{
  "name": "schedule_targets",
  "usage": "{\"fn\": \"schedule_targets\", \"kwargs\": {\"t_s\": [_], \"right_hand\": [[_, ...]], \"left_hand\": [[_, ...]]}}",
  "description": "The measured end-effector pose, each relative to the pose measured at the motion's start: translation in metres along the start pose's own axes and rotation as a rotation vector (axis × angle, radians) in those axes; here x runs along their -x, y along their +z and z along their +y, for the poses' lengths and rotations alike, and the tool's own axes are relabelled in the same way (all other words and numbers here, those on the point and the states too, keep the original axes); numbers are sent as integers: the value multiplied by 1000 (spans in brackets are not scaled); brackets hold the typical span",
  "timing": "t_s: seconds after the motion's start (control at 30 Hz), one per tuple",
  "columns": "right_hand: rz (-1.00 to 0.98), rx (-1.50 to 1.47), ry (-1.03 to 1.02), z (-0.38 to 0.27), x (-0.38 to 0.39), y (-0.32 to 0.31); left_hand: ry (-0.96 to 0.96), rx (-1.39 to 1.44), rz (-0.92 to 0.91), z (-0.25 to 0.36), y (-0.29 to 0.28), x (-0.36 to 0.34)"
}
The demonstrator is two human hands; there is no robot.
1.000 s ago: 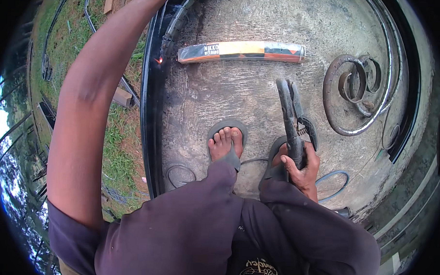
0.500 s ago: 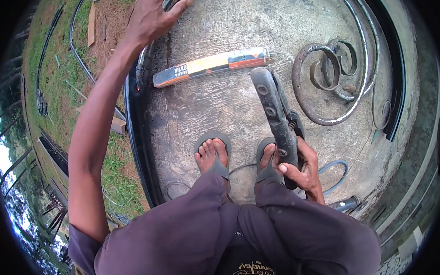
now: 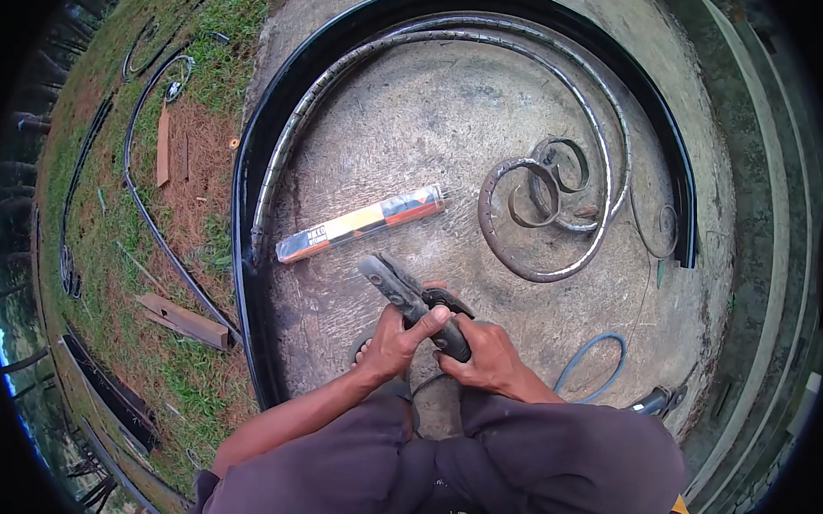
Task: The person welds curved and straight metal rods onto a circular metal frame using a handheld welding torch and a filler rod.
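Both my hands are on a black welding electrode holder [image 3: 394,284], a stout clamp with round recesses along its body, tilted with its far end to the left. My left hand [image 3: 390,347] grips it from the left, thumb lying along the top. From the right, my right hand [image 3: 488,355] closes around its near end and lever side; some fingers are hidden beneath. Just beyond the holder's tip lies a long plastic packet of welding rods [image 3: 363,223], orange, yellow and black, flat on the concrete [image 3: 416,121].
A notched metal bar [image 3: 293,135] bends around the packet and ends in a scroll [image 3: 556,276] at the right, with smaller flat coils [image 3: 573,167] inside. A black curved rail [image 3: 243,197] arches outside it. Blue cable loop [image 3: 621,355] lies right; grass, wood block [image 3: 187,320] left.
My left hand has come back from the bar at the upper left and now grips the electrode holder too. The holder has shifted left in my right hand. The whole view has tilted farther ahead.
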State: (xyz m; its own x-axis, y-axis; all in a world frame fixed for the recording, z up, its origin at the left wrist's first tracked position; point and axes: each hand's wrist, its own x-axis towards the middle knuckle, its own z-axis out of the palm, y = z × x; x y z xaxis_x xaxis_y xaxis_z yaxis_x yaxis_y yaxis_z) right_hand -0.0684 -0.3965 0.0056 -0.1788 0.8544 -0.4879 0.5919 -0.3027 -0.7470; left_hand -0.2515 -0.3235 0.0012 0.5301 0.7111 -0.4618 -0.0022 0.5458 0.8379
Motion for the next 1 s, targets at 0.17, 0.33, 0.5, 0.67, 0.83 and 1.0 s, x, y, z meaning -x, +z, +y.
{"fn": "schedule_targets", "kwargs": {"t_s": [0.17, 0.33, 0.5, 0.67, 0.83, 1.0], "right_hand": [[515, 269, -286, -10, -5, -8], [500, 20, -305, 0, -2, -17], [539, 233, 27, 33, 27, -36], [613, 177, 163, 49, 57, -38], [799, -19, 50, 50, 63, -36], [774, -771, 155, 61, 63, -45]], "left_hand": [[22, -129, 155, 7, 16, -11], [234, -323, -207, 32, 28, -14], [257, -1007, -180, 45, -24, -38], [527, -1659, 237, 13, -77, -86], [400, -1587, 149, -4, -108, -111], [344, -1475, 71, 13, -107, -93]]}}
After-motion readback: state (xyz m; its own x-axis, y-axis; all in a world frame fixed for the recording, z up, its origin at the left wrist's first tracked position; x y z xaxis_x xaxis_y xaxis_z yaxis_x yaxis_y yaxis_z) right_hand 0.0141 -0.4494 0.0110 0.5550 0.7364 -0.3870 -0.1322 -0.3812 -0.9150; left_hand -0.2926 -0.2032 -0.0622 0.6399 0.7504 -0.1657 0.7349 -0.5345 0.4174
